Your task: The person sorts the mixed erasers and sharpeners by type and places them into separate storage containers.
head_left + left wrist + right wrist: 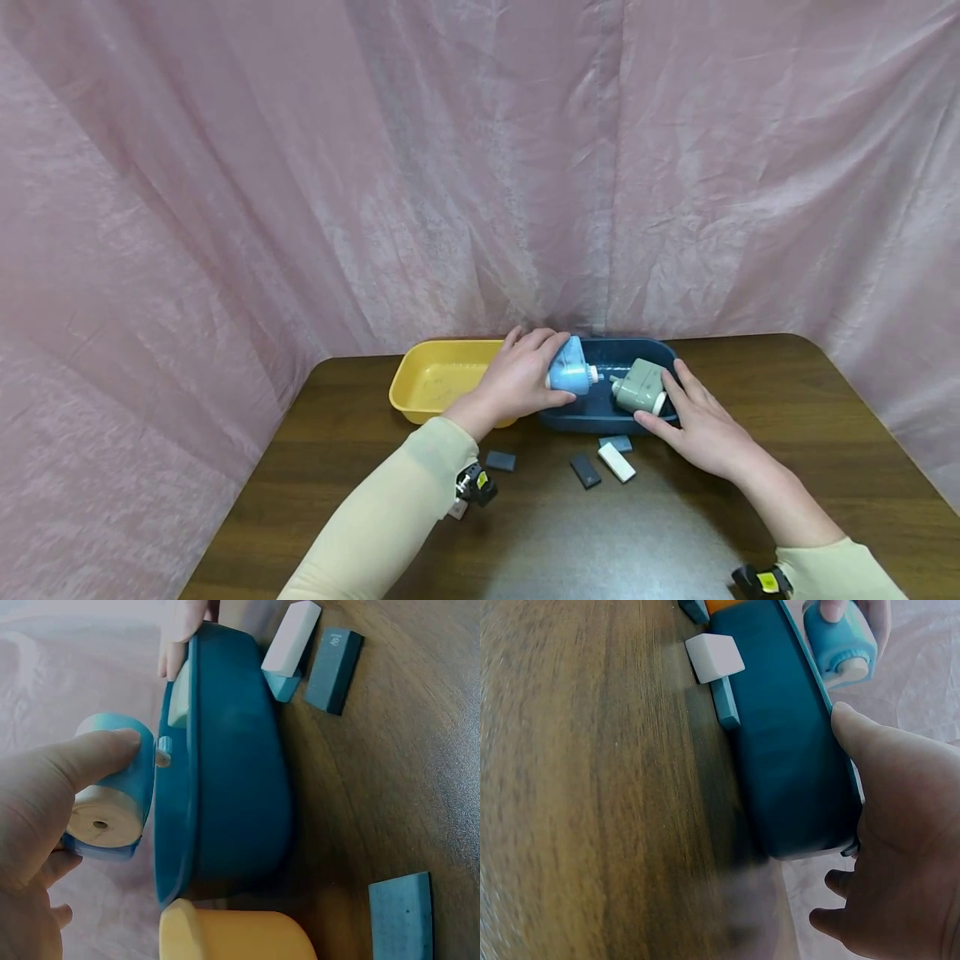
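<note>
My left hand (525, 375) grips a light blue bottle-like object (570, 368) with a ribbed white nozzle, tilted on its side above the left part of a dark blue bin (577, 423). In the left wrist view, its round pale base (106, 816) has a small hole. A grey-green object (642, 385) of similar shape lies in the bin's right half, nozzle to the left. My right hand (705, 429) is spread at the bin's right end, its thumb on the front rim. Its fingers lie close to the green object; whether they touch it I cannot tell.
Left of the blue bin stands a yellow bin (420, 379). In front lie several small blocks: a white one (617, 462) resting against a blue one (615, 443), a dark one (585, 471) and a slate one (500, 461). A pink curtain (480, 208) hangs behind the table.
</note>
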Motion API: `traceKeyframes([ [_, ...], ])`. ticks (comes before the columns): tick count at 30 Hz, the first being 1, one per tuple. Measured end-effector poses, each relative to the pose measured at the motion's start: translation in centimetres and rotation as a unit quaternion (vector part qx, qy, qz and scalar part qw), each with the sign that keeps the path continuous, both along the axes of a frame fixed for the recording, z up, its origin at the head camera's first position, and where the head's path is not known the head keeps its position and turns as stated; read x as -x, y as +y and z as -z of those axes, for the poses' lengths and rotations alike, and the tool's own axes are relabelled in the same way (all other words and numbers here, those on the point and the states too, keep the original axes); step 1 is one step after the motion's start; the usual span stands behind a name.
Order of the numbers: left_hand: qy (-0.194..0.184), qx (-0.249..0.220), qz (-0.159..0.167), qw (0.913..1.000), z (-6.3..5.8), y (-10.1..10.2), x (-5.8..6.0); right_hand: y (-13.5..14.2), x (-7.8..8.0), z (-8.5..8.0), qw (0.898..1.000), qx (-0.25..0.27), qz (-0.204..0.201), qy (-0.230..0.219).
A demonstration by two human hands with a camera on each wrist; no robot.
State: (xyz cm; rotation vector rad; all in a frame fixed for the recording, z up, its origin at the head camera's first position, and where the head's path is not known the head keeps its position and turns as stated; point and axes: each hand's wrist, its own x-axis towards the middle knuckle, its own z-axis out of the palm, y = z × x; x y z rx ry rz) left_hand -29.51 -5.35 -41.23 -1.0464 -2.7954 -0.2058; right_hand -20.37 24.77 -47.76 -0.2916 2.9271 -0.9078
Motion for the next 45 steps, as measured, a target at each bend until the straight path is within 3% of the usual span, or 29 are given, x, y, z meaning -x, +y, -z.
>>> traceKeyframes([
  [20,-0.027,0.018,-0.017,0.9993,2.4,1.3,1.6,0.1,-0.2,0.1,1.0,-0.003,0.007,-0.002],
  [45,-0.045,0.075,-0.036,0.9955,3.6,2.6,2.3,0.2,-0.1,0.0,1.0,0.006,0.005,-0.009],
])
